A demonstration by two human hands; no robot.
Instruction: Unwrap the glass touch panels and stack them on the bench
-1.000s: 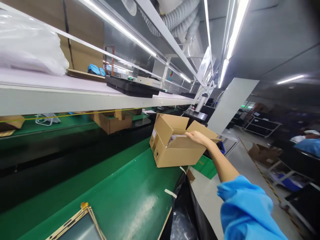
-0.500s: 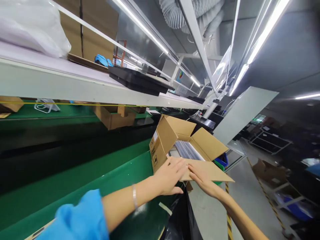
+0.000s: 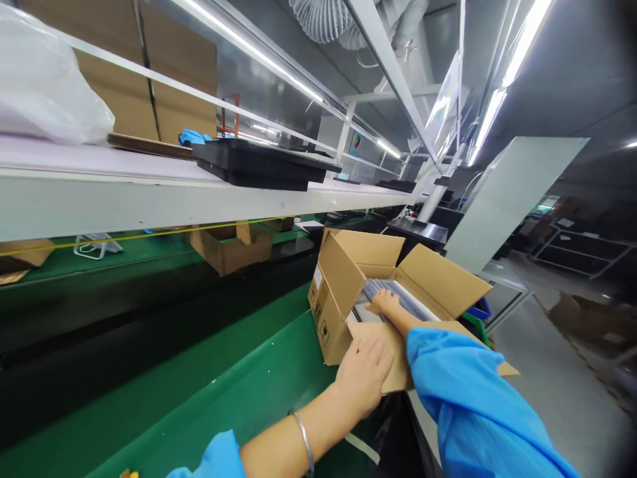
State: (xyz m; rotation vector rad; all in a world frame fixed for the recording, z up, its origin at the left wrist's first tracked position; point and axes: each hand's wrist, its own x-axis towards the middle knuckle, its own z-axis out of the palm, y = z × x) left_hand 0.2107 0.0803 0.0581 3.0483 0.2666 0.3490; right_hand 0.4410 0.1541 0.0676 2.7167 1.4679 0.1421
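An open cardboard box stands on the green surface, its flaps folded outward. Inside is a row of thin flat pieces in clear wrapping, packed on edge. My left hand lies flat on the box's front flap, fingers stretched out. My right hand reaches over that flap into the box. Its fingers are curled at the near end of the row, and what is between them is hidden. A blue sleeve covers the right forearm.
A white shelf with a black tray runs above the green surface. Another open carton sits behind. A black plastic bag hangs below the box front. Blue and green bins stand to the right.
My right hand has left the front flap and moved into the box, to the flat pieces. My left hand stays on the flap. The view has shifted a little.
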